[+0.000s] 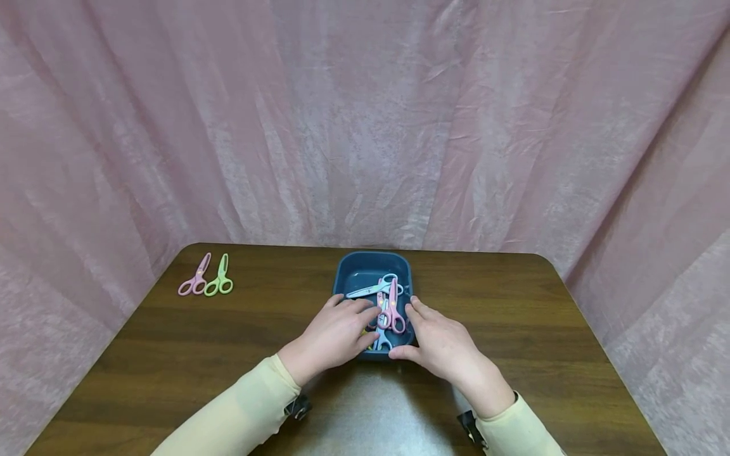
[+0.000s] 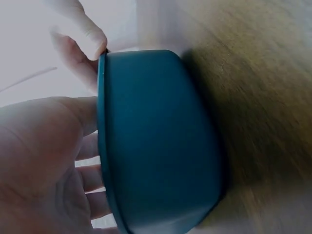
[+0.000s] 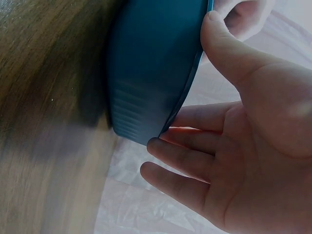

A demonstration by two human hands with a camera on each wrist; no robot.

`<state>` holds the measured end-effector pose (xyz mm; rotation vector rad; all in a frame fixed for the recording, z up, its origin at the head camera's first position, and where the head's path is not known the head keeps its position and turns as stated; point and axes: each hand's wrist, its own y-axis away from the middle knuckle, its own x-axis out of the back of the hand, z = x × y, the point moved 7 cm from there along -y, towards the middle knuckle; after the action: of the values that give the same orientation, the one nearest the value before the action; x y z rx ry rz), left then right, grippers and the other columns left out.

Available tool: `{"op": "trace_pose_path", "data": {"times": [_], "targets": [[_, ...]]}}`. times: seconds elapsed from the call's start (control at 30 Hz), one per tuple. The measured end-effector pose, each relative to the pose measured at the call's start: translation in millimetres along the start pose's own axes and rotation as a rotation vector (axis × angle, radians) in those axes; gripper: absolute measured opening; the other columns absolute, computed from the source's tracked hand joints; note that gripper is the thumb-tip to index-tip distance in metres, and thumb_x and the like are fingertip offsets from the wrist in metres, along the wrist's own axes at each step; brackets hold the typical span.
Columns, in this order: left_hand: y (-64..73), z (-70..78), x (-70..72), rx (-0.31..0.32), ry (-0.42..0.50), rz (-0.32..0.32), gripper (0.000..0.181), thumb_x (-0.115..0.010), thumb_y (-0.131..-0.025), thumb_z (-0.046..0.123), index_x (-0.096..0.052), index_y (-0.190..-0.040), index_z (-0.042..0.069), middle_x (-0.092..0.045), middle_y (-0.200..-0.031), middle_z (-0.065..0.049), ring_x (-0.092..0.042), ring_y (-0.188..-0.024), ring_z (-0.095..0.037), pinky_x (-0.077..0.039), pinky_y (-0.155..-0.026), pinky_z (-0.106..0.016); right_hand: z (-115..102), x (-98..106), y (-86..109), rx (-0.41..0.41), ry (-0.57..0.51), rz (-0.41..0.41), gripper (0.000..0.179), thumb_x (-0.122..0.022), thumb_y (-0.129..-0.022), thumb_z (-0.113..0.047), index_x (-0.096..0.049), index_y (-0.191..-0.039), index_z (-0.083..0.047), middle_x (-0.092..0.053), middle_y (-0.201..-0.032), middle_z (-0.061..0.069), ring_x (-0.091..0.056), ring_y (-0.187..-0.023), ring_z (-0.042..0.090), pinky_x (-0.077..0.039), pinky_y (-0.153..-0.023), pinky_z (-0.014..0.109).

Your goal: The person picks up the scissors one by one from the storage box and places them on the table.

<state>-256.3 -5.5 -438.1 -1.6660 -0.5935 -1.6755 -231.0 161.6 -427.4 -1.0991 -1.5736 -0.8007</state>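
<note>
The blue tray [image 1: 355, 272] sits on the wooden table [image 1: 274, 316], flat at the middle of the far half. The left hand [image 1: 342, 329] lies over its left rim, fingers spread, the thumb apart from the index finger; whether the fingertips touch anything inside I cannot tell. The right hand [image 1: 445, 339] is at the near right corner, its fingers straight and fanned out, the thumb at the near rim.

Inside the tray a pair of pale blue scissors [image 1: 362, 292] lies crosswise toward the far end, and a pair of pink scissors [image 1: 393, 289] lies along the right side, overlapping other scissors below. Far left on the table, apart from the tray, lie the loose pink scissors [image 1: 199, 274] and, just right of them, the loose green scissors [image 1: 222, 275].

The tray looks like smooth moulded plastic: probably light, stiff and hard to break, a little slippery on its sloping walls. The lip is the surest hold, best taken at the left and right sides together so the load stays level; tilting would likely send the scissors sliding. The scissors also look light and rigid. Their finger loops should offer the easiest grip, though overlapping pairs could snag, so the topmost pink one seems simplest to free.
</note>
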Motion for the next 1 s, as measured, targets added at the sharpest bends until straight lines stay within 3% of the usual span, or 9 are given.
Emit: {"op": "trace_pose_path", "data": {"times": [0.27, 0.53, 0.87, 1.0], "targets": [[-19.9, 5.3, -10.0, -0.025, -0.008, -0.054, 0.044, -0.074, -0.107, 0.043, -0.076, -0.141, 0.016, -0.075, -0.13, -0.007, -0.07, -0.119, -0.024, -0.05, -0.114, -0.057, 0, -2, -2.3, -0.007, -0.009, -0.018, 0.095, -0.084, -0.092, -0.061, -0.056, -0.158, 0.002, -0.049, -0.167, 0.023, -0.055, -0.148, 0.04, -0.053, -0.111, 0.058], [-29.9, 9.5, -17.2, -0.043, -0.002, -0.082, 0.035, -0.074, -0.107, 0.043, -0.079, -0.14, 0.03, -0.069, -0.115, -0.004, -0.061, -0.099, -0.019, -0.058, -0.094, -0.048, 1, 0, 0.7, -0.002, -0.011, -0.018, 0.093, -0.085, -0.092, -0.059, -0.057, -0.157, 0.002, -0.05, -0.166, 0.024, -0.057, -0.147, 0.04, -0.055, -0.108, 0.059], [-30.0, 6.7, -17.1, -0.007, 0.0, -0.1, 0.034, -0.075, -0.106, 0.044, -0.079, -0.137, 0.031, -0.069, -0.12, -0.007, -0.062, -0.105, -0.024, -0.055, -0.103, -0.052, 0, 0, 0.8, -0.002, -0.008, -0.014, 0.093, -0.085, -0.092, -0.059, -0.058, -0.157, 0.002, -0.051, -0.165, 0.024, -0.057, -0.146, 0.04, -0.055, -0.108, 0.059], [-30.6, 8.9, -18.2, -0.025, -0.023, -0.148, 0.035, -0.073, -0.107, 0.046, -0.078, -0.14, 0.035, -0.068, -0.128, -0.008, -0.061, -0.114, -0.026, -0.051, -0.11, -0.056, 0, -1, 1.0, -0.005, -0.005, -0.014, 0.093, -0.085, -0.092, -0.059, -0.058, -0.157, 0.003, -0.051, -0.165, 0.024, -0.057, -0.146, 0.04, -0.055, -0.108, 0.059]]}}
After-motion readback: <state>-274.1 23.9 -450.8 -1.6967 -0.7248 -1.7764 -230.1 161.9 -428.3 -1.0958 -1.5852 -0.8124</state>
